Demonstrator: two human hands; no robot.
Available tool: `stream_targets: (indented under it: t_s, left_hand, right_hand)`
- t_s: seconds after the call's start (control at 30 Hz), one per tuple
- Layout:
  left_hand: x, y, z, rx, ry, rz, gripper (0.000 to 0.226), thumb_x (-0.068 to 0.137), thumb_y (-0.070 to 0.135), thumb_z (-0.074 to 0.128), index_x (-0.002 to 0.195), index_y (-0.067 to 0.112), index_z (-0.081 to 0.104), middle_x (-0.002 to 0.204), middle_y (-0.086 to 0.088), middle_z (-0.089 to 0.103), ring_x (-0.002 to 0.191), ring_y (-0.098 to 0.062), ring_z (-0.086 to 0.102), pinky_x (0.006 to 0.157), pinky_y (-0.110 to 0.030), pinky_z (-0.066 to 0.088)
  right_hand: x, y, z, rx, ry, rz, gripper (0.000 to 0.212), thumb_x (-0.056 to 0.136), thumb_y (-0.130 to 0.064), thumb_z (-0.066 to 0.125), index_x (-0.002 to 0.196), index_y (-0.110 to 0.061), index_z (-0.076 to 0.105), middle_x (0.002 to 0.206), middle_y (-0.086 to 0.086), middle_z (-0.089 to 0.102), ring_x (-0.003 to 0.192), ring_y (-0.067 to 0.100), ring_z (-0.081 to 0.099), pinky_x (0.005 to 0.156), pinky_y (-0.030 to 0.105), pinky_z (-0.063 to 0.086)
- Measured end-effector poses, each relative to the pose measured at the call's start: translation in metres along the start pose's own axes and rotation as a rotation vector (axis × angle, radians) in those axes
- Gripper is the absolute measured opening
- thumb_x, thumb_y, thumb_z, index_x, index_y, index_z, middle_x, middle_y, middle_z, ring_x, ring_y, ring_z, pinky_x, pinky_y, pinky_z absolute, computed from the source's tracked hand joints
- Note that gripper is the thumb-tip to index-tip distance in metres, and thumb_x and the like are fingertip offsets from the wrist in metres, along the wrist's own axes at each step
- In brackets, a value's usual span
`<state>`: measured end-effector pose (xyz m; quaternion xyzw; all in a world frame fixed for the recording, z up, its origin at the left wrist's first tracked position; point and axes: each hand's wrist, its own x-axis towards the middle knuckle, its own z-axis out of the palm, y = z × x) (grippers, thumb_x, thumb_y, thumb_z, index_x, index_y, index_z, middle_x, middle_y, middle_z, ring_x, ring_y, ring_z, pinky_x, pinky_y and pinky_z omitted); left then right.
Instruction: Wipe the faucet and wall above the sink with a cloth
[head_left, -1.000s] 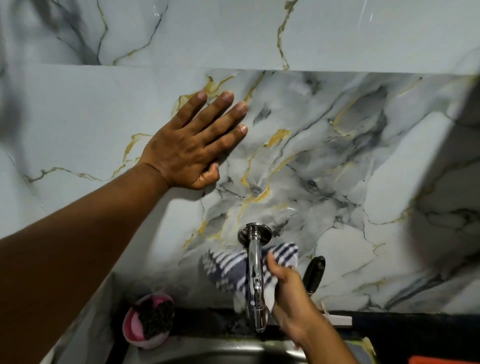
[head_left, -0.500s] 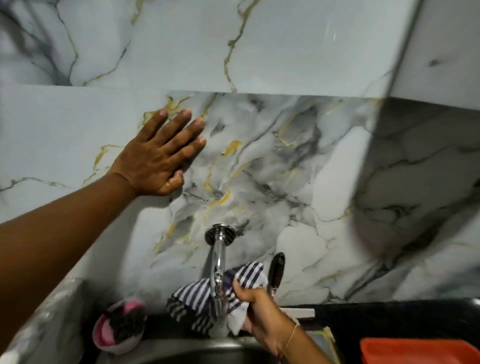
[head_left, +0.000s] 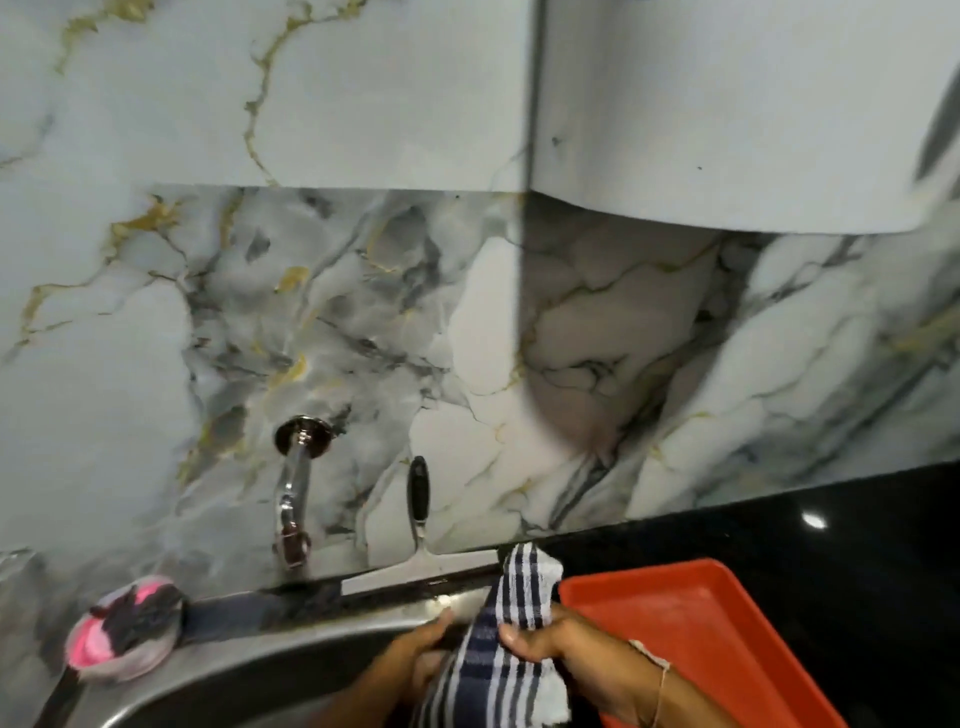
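A chrome faucet (head_left: 293, 493) juts from the marble-patterned wall (head_left: 363, 312) above the steel sink (head_left: 291, 660). The white cloth with dark blue stripes (head_left: 506, 649) hangs over the sink's right rim, well right of and below the faucet. My right hand (head_left: 582, 662) grips the cloth from the right with thumb on top. My left hand (head_left: 415, 649) holds the cloth's left side, fingers partly hidden behind it. Neither hand touches the faucet or wall.
A squeegee with a black handle (head_left: 418, 499) leans against the wall right of the faucet. A pink soap dish with a dark scrubber (head_left: 127, 626) sits on the sink's left rim. A red tray (head_left: 691, 634) lies on the black counter (head_left: 831, 545) at right.
My left hand left the wall and came down to the cloth. My right hand pulled the cloth off the faucet, down and right to the sink rim. The view shifted right.
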<state>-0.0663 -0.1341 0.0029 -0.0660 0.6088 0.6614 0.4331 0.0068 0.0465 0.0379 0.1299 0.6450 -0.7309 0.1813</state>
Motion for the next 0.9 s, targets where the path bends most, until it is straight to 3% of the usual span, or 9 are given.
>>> stream_targets:
  t_s: [0.1, 0.17, 0.3, 0.5, 0.6, 0.67, 0.77, 0.83, 0.9]
  left_hand:
    - [0.024, -0.020, 0.039, 0.123, -0.023, -0.012, 0.048, 0.087, 0.017, 0.075, 0.129, -0.005, 0.065, 0.135, -0.024, 0.065, 0.133, -0.033, 0.056, 0.124, -0.047, 0.031]
    - [0.045, -0.040, 0.069, 0.177, 0.006, -0.035, 0.048, 0.078, 0.016, 0.080, 0.121, -0.003, 0.070, 0.125, -0.020, 0.071, 0.123, -0.034, 0.063, 0.119, -0.049, 0.040]
    - [0.093, -0.075, 0.144, 0.188, 0.082, -0.031, 0.028, 0.093, 0.003, 0.064, 0.121, -0.001, 0.064, 0.115, -0.018, 0.070, 0.107, -0.033, 0.067, 0.105, -0.047, 0.052]
    - [0.160, -0.102, 0.209, 0.162, 0.175, -0.083, 0.037, 0.100, 0.004, 0.043, 0.135, -0.002, 0.052, 0.133, -0.027, 0.059, 0.120, -0.042, 0.061, 0.109, -0.055, 0.049]
    - [0.175, -0.104, 0.219, 0.193, 0.224, -0.091, 0.039, 0.105, 0.010, 0.037, 0.141, -0.005, 0.045, 0.140, -0.025, 0.054, 0.128, -0.039, 0.055, 0.116, -0.049, 0.042]
    - [0.181, -0.108, 0.222, 0.214, 0.226, -0.107, 0.041, 0.107, 0.009, 0.030, 0.145, -0.004, 0.039, 0.145, -0.022, 0.050, 0.133, -0.038, 0.049, 0.120, -0.044, 0.036]
    - [0.167, -0.102, 0.223, 0.217, 0.185, -0.061, 0.042, 0.096, -0.002, 0.045, 0.138, -0.001, 0.049, 0.135, -0.024, 0.059, 0.124, -0.039, 0.058, 0.113, -0.048, 0.045]
    - [0.150, -0.098, 0.218, 0.269, 0.151, 0.074, 0.042, 0.086, -0.013, 0.050, 0.124, 0.003, 0.059, 0.121, -0.022, 0.067, 0.114, -0.040, 0.064, 0.104, -0.052, 0.053]
    - [0.125, -0.093, 0.207, 0.299, 0.176, 0.196, 0.043, 0.085, -0.013, 0.050, 0.116, 0.015, 0.061, 0.111, -0.008, 0.067, 0.110, -0.035, 0.066, 0.102, -0.051, 0.054]
  right_hand:
    - [-0.034, 0.025, -0.047, 0.006, 0.142, 0.075, 0.039, 0.081, -0.026, 0.073, 0.120, -0.019, 0.069, 0.126, 0.008, 0.070, 0.120, 0.024, 0.063, 0.109, 0.037, 0.045]
    - [-0.049, 0.044, -0.084, 0.002, 0.227, 0.112, 0.023, 0.081, -0.024, 0.075, 0.105, -0.025, 0.077, 0.111, -0.001, 0.077, 0.106, 0.013, 0.071, 0.098, 0.028, 0.053]
    - [-0.058, 0.091, -0.160, 0.050, 0.481, 0.221, 0.024, 0.080, -0.016, 0.077, 0.102, -0.007, 0.076, 0.104, 0.014, 0.078, 0.100, 0.031, 0.073, 0.104, 0.049, 0.050]
    - [-0.033, 0.137, -0.228, 0.222, 0.739, 0.232, 0.022, 0.080, -0.001, 0.074, 0.100, 0.006, 0.069, 0.095, 0.026, 0.076, 0.087, 0.041, 0.072, 0.080, 0.049, 0.060]
    - [-0.017, 0.148, -0.240, 0.199, 0.776, 0.259, 0.021, 0.080, 0.005, 0.071, 0.099, 0.013, 0.068, 0.102, 0.036, 0.070, 0.087, 0.044, 0.068, 0.086, 0.056, 0.055]
    - [-0.011, 0.156, -0.242, 0.150, 0.857, 0.279, 0.014, 0.077, 0.007, 0.071, 0.090, 0.010, 0.068, 0.090, 0.035, 0.070, 0.078, 0.041, 0.066, 0.079, 0.054, 0.056]
    - [-0.012, 0.156, -0.236, 0.054, 1.009, 0.268, 0.014, 0.076, -0.003, 0.071, 0.089, 0.000, 0.066, 0.057, 0.014, 0.065, 0.054, 0.027, 0.058, 0.058, 0.041, 0.053]
    - [-0.019, 0.144, -0.225, -0.077, 1.104, 0.240, 0.028, 0.078, -0.018, 0.072, 0.103, -0.008, 0.066, 0.065, 0.003, 0.067, 0.065, 0.027, 0.061, 0.070, 0.040, 0.053]
    - [-0.028, 0.133, -0.206, -0.263, 1.208, 0.147, 0.045, 0.080, -0.020, 0.069, 0.123, -0.012, 0.059, 0.100, 0.010, 0.072, 0.096, 0.034, 0.064, 0.089, 0.040, 0.049]
